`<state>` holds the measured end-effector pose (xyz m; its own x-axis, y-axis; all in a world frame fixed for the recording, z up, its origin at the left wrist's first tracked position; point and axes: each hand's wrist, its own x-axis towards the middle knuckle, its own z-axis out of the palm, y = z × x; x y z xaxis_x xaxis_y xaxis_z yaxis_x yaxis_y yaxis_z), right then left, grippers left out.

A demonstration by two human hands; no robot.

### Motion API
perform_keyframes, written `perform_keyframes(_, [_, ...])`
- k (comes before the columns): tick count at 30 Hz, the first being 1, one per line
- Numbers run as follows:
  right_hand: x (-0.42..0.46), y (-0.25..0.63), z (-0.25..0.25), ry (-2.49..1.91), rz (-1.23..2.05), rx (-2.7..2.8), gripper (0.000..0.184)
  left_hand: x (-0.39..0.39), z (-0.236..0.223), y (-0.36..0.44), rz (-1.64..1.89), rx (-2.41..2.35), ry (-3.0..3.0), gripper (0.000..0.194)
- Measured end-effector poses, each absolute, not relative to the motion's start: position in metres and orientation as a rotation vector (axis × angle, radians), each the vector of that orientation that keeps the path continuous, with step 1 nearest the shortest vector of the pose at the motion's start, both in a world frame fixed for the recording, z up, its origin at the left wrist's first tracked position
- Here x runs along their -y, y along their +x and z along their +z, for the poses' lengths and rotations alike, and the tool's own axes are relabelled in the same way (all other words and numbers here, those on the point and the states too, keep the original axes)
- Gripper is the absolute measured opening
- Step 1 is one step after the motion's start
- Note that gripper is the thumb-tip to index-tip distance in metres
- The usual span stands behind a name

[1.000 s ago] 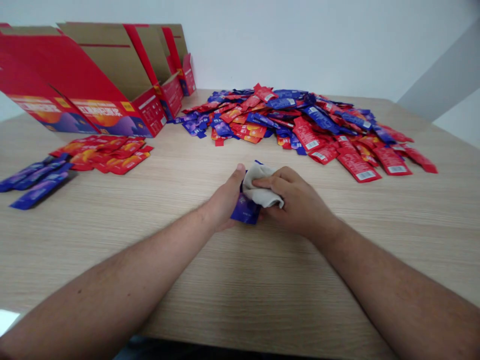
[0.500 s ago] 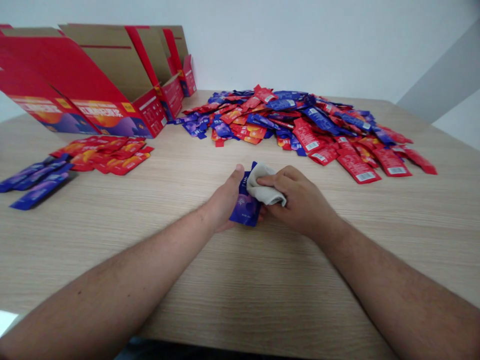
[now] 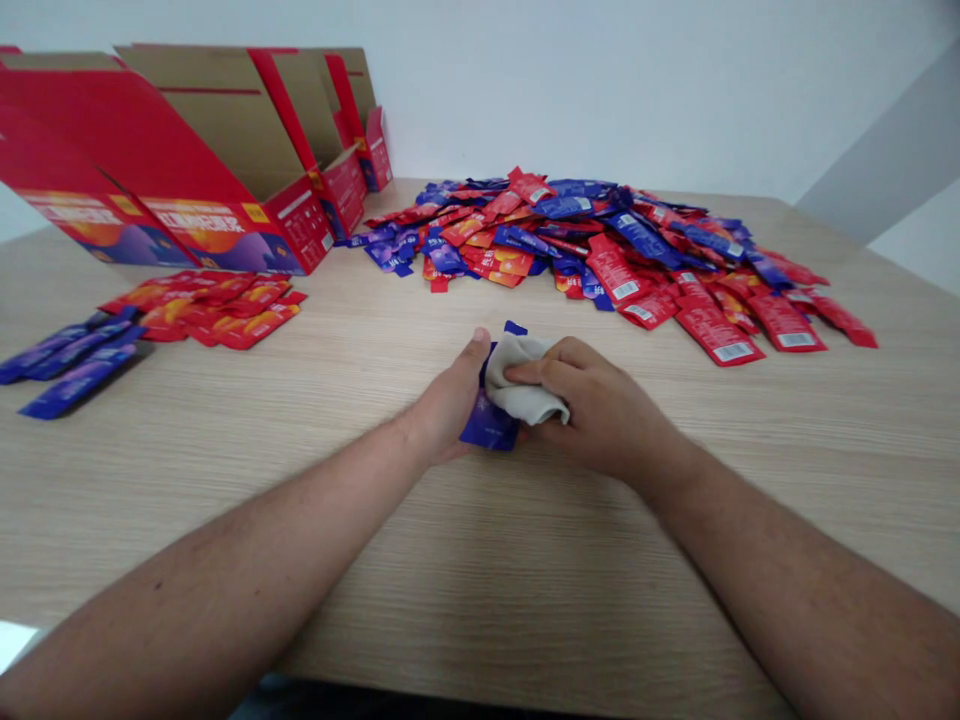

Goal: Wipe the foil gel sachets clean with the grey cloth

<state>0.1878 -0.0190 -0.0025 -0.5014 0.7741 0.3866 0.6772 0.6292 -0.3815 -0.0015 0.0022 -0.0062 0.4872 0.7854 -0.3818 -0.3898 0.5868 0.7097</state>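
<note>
A blue-purple sachet (image 3: 489, 426) is held over the table in my left hand (image 3: 448, 405), with the thumb along its left edge and the palm behind it. My right hand (image 3: 600, 405) grips a folded pale grey cloth (image 3: 525, 385) and presses it against the sachet's front. The cloth covers the upper and middle part of the sachet; a blue corner shows above it. Most of my left fingers are hidden behind the sachet.
A wide heap of red and blue sachets (image 3: 555, 235) lies at the back. Opened red cardboard boxes (image 3: 217, 225) stand at the back left. In front of them lie several red sachets (image 3: 217, 305) and a few blue sachets (image 3: 82, 375) on the wooden table (image 3: 360, 560).
My right hand has shifted the cloth slightly left and down across the sachet, covering more of its printed front. My left hand stays nearly in place.
</note>
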Motion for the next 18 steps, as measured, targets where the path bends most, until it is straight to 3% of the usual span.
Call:
perform_keyframes(4, [0.0148,0.1915,-0.0041,-1.203,0.191,2.219,0.043,-0.0033,-0.0070,-0.0048,0.677,-0.806,0.607,0.079])
perform_keyframes(9, [0.0191,0.1886,-0.0037,-1.086,0.241,2.343,0.046,-0.0036,-0.0092,-0.0011,0.763,-0.727,0.609,0.067])
perform_keyframes(14, [0.0169,0.1907,-0.0035,-1.198,0.190,2.245,0.045,-0.0046,-0.0094,-0.0029,0.688,-0.817,0.603,0.074])
perform_keyframes(18, [0.0200,0.1885,-0.0013,-1.115,0.239,2.346,0.048,-0.0044,-0.0082,-0.0015,0.748,-0.769,0.611,0.068])
